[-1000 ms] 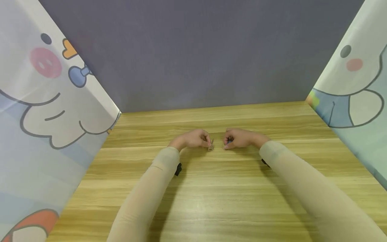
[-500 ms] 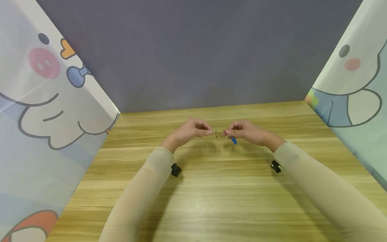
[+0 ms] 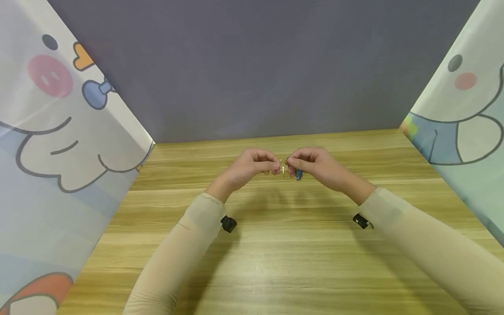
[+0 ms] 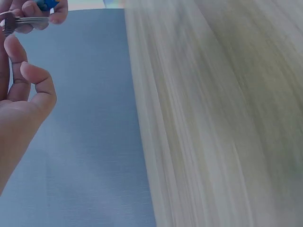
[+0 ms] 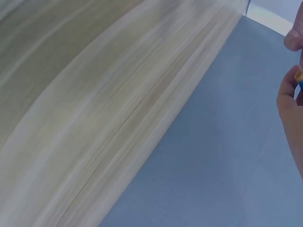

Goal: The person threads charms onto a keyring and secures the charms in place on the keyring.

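Note:
Above the table, my left hand (image 3: 252, 168) pinches small metal keys (image 3: 283, 170) between thumb and fingers. The keys' shafts (image 4: 33, 20) lie close together in the left wrist view. Facing it, my right hand (image 3: 318, 166) pinches a small item with a blue hanging piece (image 3: 299, 175), probably a keychain charm. An orange-yellow part (image 5: 298, 76) shows beside the blue in the right wrist view. The fingertips of both hands nearly meet. Whether the keys and the blue piece are joined is hidden by the fingers.
The wood-grain table (image 3: 291, 262) lies below both hands. A grey panel (image 3: 260, 70) rises at its back edge. Cartoon-printed sheets stand at the left (image 3: 78, 157) and right (image 3: 472, 131). A black wrist device (image 3: 228, 224) sits under the left sleeve.
Both hands have risen from near the tabletop, shifted farther from me and come together. The keys and the blue piece have moved with them, and the gap between them has narrowed.

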Demonstrator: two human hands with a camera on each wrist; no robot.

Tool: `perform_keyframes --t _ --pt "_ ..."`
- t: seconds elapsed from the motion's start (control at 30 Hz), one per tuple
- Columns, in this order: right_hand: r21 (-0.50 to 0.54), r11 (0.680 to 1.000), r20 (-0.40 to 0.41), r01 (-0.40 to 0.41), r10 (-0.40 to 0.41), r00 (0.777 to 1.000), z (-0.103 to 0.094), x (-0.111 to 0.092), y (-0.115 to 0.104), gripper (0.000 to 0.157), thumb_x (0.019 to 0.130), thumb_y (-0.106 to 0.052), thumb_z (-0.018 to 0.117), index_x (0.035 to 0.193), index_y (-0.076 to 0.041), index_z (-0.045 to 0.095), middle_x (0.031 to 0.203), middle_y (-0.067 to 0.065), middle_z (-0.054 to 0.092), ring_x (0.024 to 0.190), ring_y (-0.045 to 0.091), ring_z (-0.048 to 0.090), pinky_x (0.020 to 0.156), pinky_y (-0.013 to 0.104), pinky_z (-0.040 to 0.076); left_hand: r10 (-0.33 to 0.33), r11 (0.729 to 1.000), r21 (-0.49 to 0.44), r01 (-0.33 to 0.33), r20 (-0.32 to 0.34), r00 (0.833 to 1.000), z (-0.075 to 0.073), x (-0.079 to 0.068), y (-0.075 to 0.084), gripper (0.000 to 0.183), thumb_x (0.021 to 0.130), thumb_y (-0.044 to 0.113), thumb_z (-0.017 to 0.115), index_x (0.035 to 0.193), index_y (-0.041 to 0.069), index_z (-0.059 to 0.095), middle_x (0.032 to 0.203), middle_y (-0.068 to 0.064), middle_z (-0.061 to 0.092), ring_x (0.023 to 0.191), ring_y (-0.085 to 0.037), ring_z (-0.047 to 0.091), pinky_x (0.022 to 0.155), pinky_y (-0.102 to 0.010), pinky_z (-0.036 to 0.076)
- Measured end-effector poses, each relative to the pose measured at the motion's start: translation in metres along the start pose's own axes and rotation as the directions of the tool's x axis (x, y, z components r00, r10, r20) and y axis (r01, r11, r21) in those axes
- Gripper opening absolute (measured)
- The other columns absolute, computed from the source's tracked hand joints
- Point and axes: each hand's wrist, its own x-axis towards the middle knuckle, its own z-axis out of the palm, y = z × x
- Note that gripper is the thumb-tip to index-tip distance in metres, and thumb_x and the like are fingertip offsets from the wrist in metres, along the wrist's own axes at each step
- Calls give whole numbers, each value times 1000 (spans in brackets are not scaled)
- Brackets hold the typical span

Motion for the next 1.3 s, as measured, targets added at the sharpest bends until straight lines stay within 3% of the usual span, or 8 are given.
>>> perform_keyframes --t 0.17,0.27,0.4,0.53,0.67,0.87,1.1,1.3 --pt "11 1000 11 12 -12 1000 4 -6 -2 25 108 -25 65 116 -4 74 98 6 76 91 32 69 81 38 62 16 999 -35 -15 6 1000 3 -1 5 11 103 9 67 106 5 77 92 2 78 92 -16 70 88 -36 54" --pt "-2 999 -16 34 -34 999 4 -8 -2 22 107 -22 66 116 -3 74 96 5 76 89 30 69 80 38 62 1 1000 -31 -1 13 1000 6 -1 7 11 103 9 68 108 5 77 99 -9 78 91 -20 69 90 -36 57" --pt "-81 994 -65 66 -72 995 3 -9 -1 19 107 -19 67 112 -3 75 92 3 74 83 24 68 74 32 60 -17 999 50 16 26 1000 8 -2 8 18 105 19 67 113 5 76 102 -14 74 92 -27 65 86 -35 55" --pt "-180 976 -50 120 -131 990 2 -10 -2 14 106 -12 67 110 -3 77 95 14 74 80 21 68 71 30 59 -7 991 135 2 32 999 9 -2 9 24 108 27 64 112 7 76 90 1 69 91 -28 62 80 -35 51" --pt "-260 953 -22 156 -167 986 2 -12 -5 12 105 -12 68 110 -6 78 96 16 75 81 20 69 70 29 58 11 983 182 -21 58 998 9 -1 13 21 108 25 65 112 8 77 89 -1 68 92 -28 62 82 -34 52" --pt "-409 880 15 242 -259 966 3 -14 -7 9 103 -15 72 105 -12 81 92 3 79 81 18 70 70 28 57 24 971 233 -51 116 993 9 -2 16 23 109 21 61 105 7 79 90 -9 73 86 -20 64 84 -34 53" --pt "-507 767 78 392 -413 908 4 -11 -4 9 96 -10 79 102 -15 84 99 -1 82 82 8 72 72 29 60 41 944 317 -91 161 986 8 -2 19 19 104 12 62 103 7 80 87 -2 76 82 -19 66 84 -35 57" --pt "-455 829 57 326 -338 940 5 -11 -4 8 99 -13 76 102 -14 83 93 -2 80 79 16 70 68 30 58 67 931 347 -115 147 987 8 -2 17 18 102 10 64 100 7 82 86 -3 78 79 -20 68 81 -36 58"
